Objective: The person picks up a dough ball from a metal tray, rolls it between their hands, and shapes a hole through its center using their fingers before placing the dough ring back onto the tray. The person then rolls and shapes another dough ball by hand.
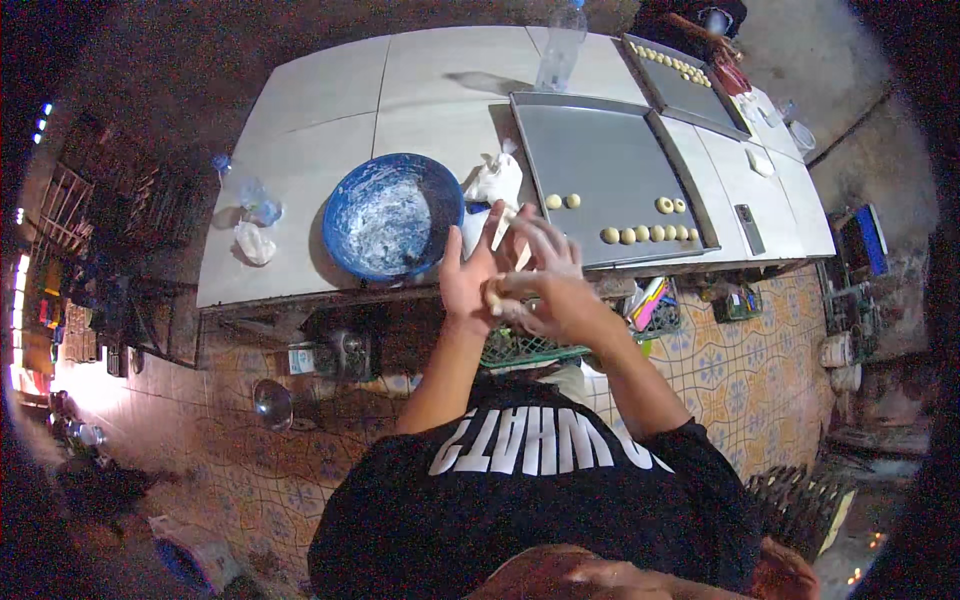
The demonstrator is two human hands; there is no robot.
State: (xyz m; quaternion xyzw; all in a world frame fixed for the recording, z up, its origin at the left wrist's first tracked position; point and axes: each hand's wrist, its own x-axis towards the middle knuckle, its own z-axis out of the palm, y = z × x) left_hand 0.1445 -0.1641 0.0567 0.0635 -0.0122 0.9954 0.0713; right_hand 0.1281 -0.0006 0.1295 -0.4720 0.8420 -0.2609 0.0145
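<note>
My left hand point(468, 278) is turned palm up with its fingers stretched out, just in front of the table's near edge. Over its palm, my right hand point(552, 285) has its fingers bent around a small pale piece of dough point(492, 294), which rests against the left palm and is partly hidden. Flour whitens the right fingers. To the right, a grey metal baking tray point(610, 150) bears a row of dough balls point(642, 235) along its near edge and a few others farther in. Left of my hands stands a blue basin point(340, 235) with flour smeared inside.
A white plastic bag point(497, 180) lies between basin and tray. Behind the tray stands a clear bottle point(562, 50). At the far right another person's hand point(722, 48) is beside a second tray point(690, 95). A phone-like dark object point(749, 229) and crumpled bags point(255, 243) lie on the table point(440, 70).
</note>
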